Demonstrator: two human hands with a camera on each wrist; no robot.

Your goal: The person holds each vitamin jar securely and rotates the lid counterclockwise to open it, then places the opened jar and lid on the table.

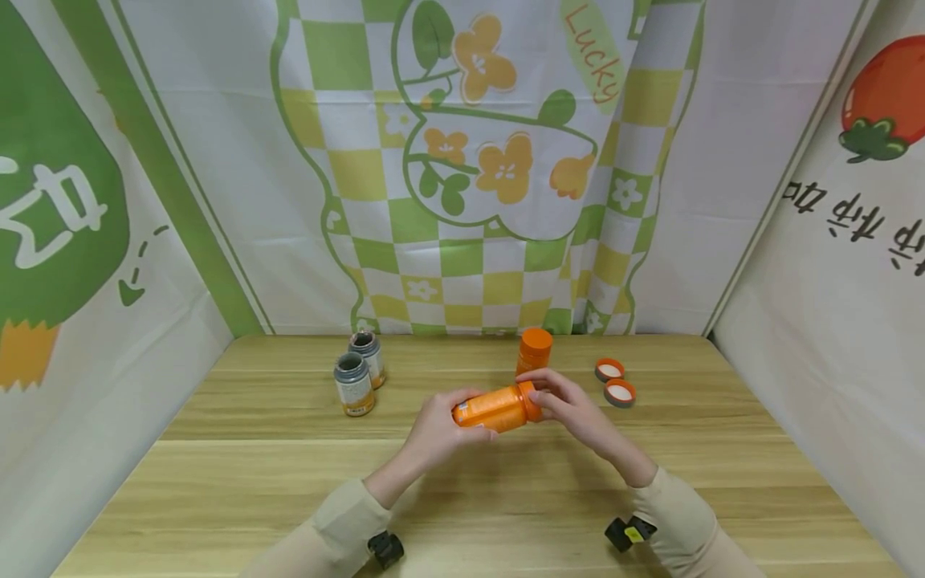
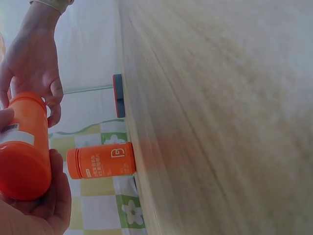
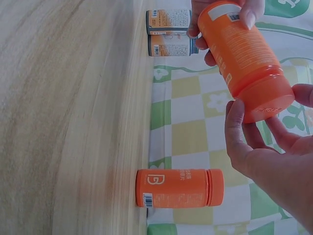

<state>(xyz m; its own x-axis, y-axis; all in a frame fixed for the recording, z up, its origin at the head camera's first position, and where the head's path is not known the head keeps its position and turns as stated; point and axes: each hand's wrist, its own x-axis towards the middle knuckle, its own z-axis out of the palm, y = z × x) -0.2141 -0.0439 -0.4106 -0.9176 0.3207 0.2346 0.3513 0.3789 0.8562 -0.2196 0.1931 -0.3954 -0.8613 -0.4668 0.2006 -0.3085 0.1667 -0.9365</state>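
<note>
An orange bottle (image 1: 495, 410) is held tilted above the table, its lid end toward the right. My left hand (image 1: 438, 425) grips the base end, fingers and thumb wrapped round the body. On the lid (image 3: 268, 98), the fingertips and thumb of my right hand (image 1: 571, 408) pinch the rim from both sides. The lid sits on the bottle in the right wrist view. Just behind the right hand, a second orange bottle (image 1: 535, 350) stands upright with its lid on; the right fingers overlap its lower part in the head view.
Two grey-rimmed jars (image 1: 355, 393) without lids stand close together at the back left of the wooden table (image 1: 499, 514). Two orange-and-grey lids (image 1: 619, 392) lie inner side up at the back right. A patterned cloth (image 1: 477, 265) hangs behind the table.
</note>
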